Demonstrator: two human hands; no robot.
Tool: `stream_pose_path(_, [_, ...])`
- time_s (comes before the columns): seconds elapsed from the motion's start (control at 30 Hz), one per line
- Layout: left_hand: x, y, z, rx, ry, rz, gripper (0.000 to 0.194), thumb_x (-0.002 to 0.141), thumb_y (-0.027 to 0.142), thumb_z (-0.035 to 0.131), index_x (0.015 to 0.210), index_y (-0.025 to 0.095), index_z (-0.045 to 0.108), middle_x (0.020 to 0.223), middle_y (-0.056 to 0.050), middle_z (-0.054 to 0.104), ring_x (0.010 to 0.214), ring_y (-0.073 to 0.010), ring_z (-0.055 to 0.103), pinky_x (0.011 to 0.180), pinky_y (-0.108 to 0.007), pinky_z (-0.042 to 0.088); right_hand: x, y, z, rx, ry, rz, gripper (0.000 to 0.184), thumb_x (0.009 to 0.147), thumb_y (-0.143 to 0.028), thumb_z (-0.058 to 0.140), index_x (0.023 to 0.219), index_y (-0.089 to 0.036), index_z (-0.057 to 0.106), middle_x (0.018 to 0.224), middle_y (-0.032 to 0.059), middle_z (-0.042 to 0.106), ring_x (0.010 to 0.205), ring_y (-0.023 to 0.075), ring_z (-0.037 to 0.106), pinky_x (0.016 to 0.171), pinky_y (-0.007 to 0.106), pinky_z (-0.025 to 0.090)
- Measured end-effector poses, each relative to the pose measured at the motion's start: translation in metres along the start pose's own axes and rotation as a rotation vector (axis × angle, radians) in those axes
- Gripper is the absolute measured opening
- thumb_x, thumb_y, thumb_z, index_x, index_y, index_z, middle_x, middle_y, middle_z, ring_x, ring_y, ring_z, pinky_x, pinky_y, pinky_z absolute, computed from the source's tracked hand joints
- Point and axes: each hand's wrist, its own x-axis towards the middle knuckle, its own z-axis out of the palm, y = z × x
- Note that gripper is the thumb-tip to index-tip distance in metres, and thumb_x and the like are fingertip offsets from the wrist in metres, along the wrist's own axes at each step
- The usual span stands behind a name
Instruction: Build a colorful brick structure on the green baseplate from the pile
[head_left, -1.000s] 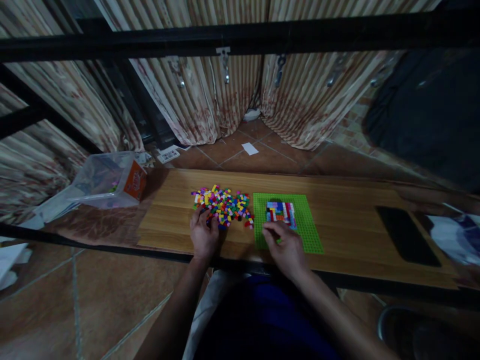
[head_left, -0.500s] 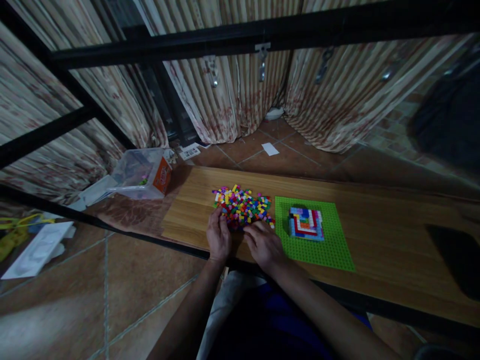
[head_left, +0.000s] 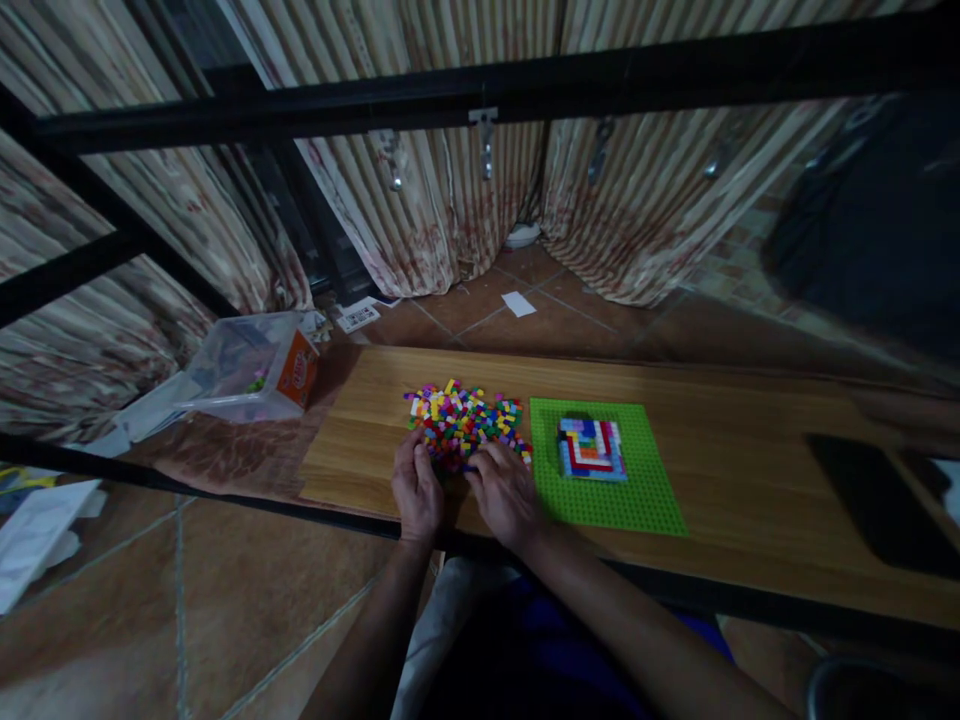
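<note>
A loose pile of small multicoloured toy bricks lies on the wooden board. At its near left edge is my left hand, fingers extended and lightly bent against the bricks, holding nothing that I can see. My right hand is at the near right edge of the pile, fingers curled and fingertips pressed together; what they hold, if anything, is too small to make out. Just right of that hand lies a green studded baseplate. On it stands a square build of coloured bricks, with red, white, blue and orange showing.
A clear plastic box with an orange label stands left of the wooden board. A black flat object lies at the board's right end. Dark metal bars cross in front of striped curtains. Paper lies on the tiled floor.
The whole view has shifted, so the board and hands appear further left. Both hands stay at the near edge of the pile, with little movement against the bricks.
</note>
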Motion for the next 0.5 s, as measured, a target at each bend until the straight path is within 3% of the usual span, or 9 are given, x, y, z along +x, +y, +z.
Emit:
stream_pose_path(0.1, [0.001, 0.0, 0.0, 0.018, -0.005, 0.014, 0.038, 0.096, 0.038, 0.036, 0.117, 0.017, 0.06, 0.117, -0.012, 0.064, 0.112, -0.0208, 0.059, 0.099, -0.036, 0.046, -0.007, 0.001, -0.021, 0.188, 0.074, 0.044, 0.014, 0.091, -0.022, 0.048, 0.093, -0.02, 0.062, 0.09, 0.0064, 0.065, 0.087, 0.0212, 0.061, 0.077, 0.033, 0.048])
stream_pose_path(0.23, [0.003, 0.002, 0.0, 0.05, -0.009, 0.006, 0.036, 0.095, 0.037, 0.039, 0.116, 0.017, 0.061, 0.116, -0.012, 0.064, 0.111, -0.0205, 0.059, 0.099, -0.036, 0.046, -0.025, 0.017, -0.056, 0.388, 0.176, 0.227, 0.011, 0.087, -0.029, 0.054, 0.086, -0.024, 0.064, 0.084, 0.0011, 0.067, 0.075, 0.0173, 0.063, 0.069, 0.029, 0.049])
stream_pose_path(0.37, [0.004, 0.004, 0.0, 0.076, -0.019, 0.008, 0.035, 0.094, 0.035, 0.041, 0.115, 0.017, 0.062, 0.116, -0.012, 0.064, 0.11, -0.0207, 0.06, 0.098, -0.036, 0.046, -0.047, 0.056, -0.083, 0.441, 0.39, 0.376, 0.014, 0.081, -0.035, 0.06, 0.083, -0.024, 0.068, 0.084, 0.0021, 0.069, 0.077, 0.0186, 0.065, 0.071, 0.03, 0.05])
stream_pose_path(0.5, [0.005, 0.005, 0.001, 0.089, -0.023, 0.021, 0.035, 0.093, 0.036, 0.042, 0.114, 0.016, 0.062, 0.113, -0.012, 0.065, 0.107, -0.0211, 0.061, 0.095, -0.036, 0.048, -0.063, 0.1, -0.097, 0.399, 0.535, 0.579, 0.022, 0.077, -0.042, 0.064, 0.081, -0.02, 0.067, 0.079, 0.0055, 0.071, 0.072, 0.021, 0.066, 0.068, 0.033, 0.05])
